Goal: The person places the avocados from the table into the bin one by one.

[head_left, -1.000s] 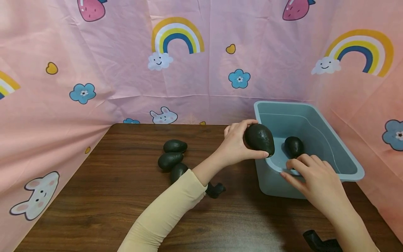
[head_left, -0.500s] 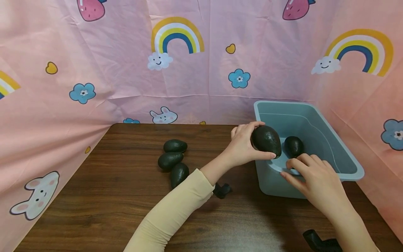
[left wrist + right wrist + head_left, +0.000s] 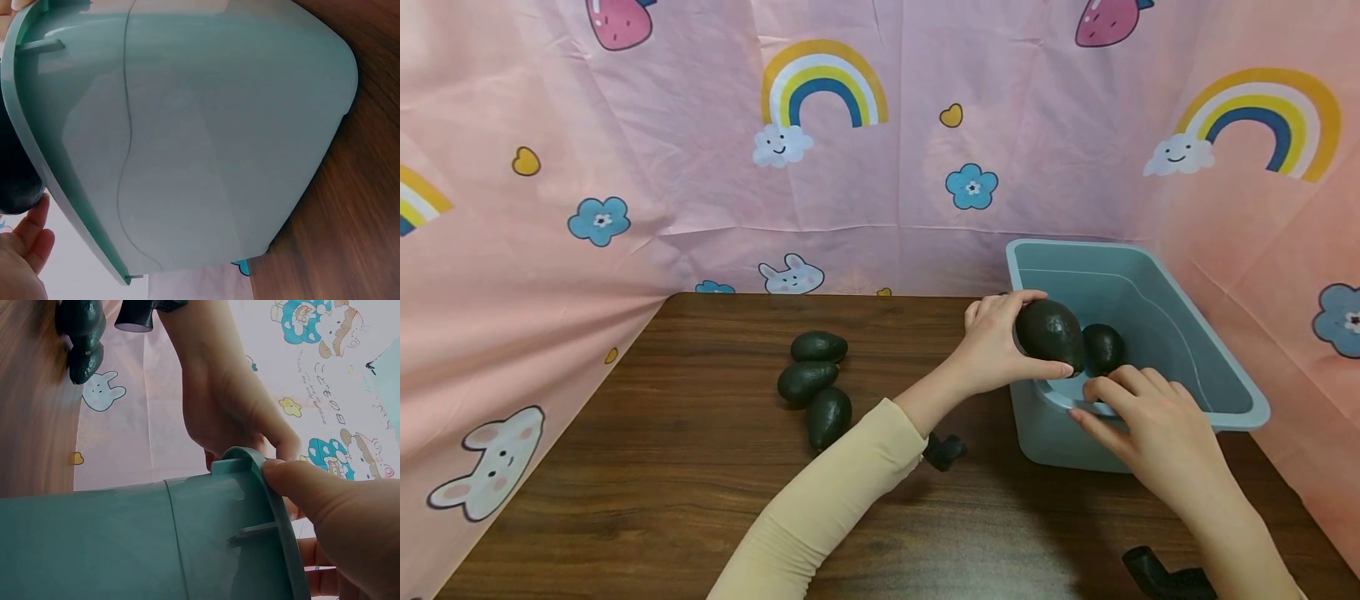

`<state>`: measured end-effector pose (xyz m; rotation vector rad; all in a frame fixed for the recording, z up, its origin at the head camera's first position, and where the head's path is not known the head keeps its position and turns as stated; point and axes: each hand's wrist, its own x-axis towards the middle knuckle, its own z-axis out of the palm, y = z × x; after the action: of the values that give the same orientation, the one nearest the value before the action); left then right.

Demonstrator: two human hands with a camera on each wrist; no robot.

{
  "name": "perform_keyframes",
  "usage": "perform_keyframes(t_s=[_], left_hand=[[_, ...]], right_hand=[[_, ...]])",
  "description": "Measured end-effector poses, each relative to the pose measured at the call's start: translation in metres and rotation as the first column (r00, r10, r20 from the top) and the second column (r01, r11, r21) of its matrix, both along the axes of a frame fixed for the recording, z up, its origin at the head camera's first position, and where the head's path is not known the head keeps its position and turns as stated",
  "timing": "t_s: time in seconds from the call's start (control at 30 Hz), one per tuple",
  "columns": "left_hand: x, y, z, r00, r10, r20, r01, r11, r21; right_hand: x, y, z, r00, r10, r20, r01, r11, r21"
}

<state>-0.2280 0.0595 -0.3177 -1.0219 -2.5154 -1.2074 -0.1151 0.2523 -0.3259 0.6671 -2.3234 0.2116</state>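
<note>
In the head view my left hand [image 3: 1003, 346] holds a dark green avocado [image 3: 1051, 336] between thumb and fingers, above the left rim of a blue-grey plastic bin [image 3: 1063, 442]. Part of this avocado [image 3: 15, 181] shows past the bin's rim in the left wrist view. Inside the bin lies another avocado [image 3: 1105, 348]. My right hand [image 3: 1157, 429] grips the bin's near rim, and in the right wrist view its thumb [image 3: 306, 484] presses the outer side. Three more avocados, a far one [image 3: 818, 346], a middle one [image 3: 807, 382] and a near one [image 3: 829, 418], lie close together on the table.
The bin stands at the right of a dark wooden table [image 3: 625, 467]. Pink patterned cloth [image 3: 895, 192] hangs behind and at both sides. A black wrist device [image 3: 946, 452] shows by the left forearm, and another black piece [image 3: 1165, 575] by the right forearm.
My left hand has moved right with the avocado, from beside the bin's rim to over its left part. The right hand has stayed on the near rim.
</note>
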Motion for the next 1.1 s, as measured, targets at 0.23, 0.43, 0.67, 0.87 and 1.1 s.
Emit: perform_keyframes(t_s=[0.23, 0.43, 0.67, 0.87, 1.1], left_hand=[[-0.001, 0.009, -0.001, 1.0, -0.002, -0.028, 0.001, 0.999, -0.047], [-0.001, 0.017, -0.003, 0.999, 0.009, -0.051, -0.014, 0.995, -0.101], [0.0, 0.023, -0.005, 0.998, 0.029, -0.063, -0.04, 0.983, -0.177], [-0.001, 0.024, -0.006, 0.996, 0.042, -0.081, -0.058, 0.977, -0.207], [0.0, 0.024, -0.005, 0.996, 0.037, -0.076, -0.057, 0.959, -0.277]], right_hand=[[0.0, 0.001, -0.001, 1.0, 0.001, 0.016, -0.001, 1.0, -0.007], [0.001, 0.003, 0.0, 0.999, 0.007, 0.033, -0.006, 1.0, -0.009], [0.0, 0.003, 0.0, 0.999, 0.016, 0.029, -0.016, 1.0, -0.008], [-0.001, 0.003, 0.0, 1.0, 0.016, 0.02, -0.016, 1.0, -0.009], [0.0, 0.003, -0.002, 1.0, 0.017, 0.01, -0.017, 1.0, -0.003]])
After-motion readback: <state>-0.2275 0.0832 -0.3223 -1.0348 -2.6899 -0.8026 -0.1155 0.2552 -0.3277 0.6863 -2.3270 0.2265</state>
